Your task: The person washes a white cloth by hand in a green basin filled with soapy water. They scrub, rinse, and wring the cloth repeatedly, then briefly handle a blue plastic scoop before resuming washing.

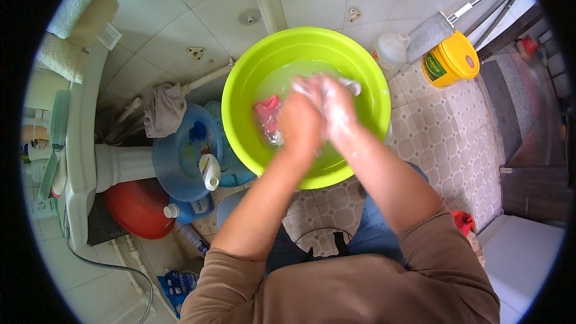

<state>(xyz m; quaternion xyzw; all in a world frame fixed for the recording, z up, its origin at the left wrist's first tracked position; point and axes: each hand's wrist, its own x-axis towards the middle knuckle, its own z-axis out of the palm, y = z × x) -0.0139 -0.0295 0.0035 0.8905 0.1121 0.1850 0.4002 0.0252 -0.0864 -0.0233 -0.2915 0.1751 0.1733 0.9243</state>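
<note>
A large lime-green plastic basin [308, 184] holds cloudy, soapy water [281, 76]. Over the water, my left hand [301, 117] and my right hand [337, 105] are pressed together, both closed on a wet whitish cloth [351, 86]. One end of the cloth sticks out to the right of my right hand; the rest is hidden between my fingers. Suds coat my right hand, and the fingers of both are blurred. A pink cloth [268, 112] floats in the water to the left of my left hand, with bubbles beside it.
Left of the basin, a blue basin [164, 175] has a white bottle [209, 171] at its rim. Nearby are a red basin [135, 211], a blue detergent bottle [193, 209] and a sink pedestal [123, 166]. A translucent jug [390, 51], flat mop [429, 36] and yellow bucket [450, 60] stand right.
</note>
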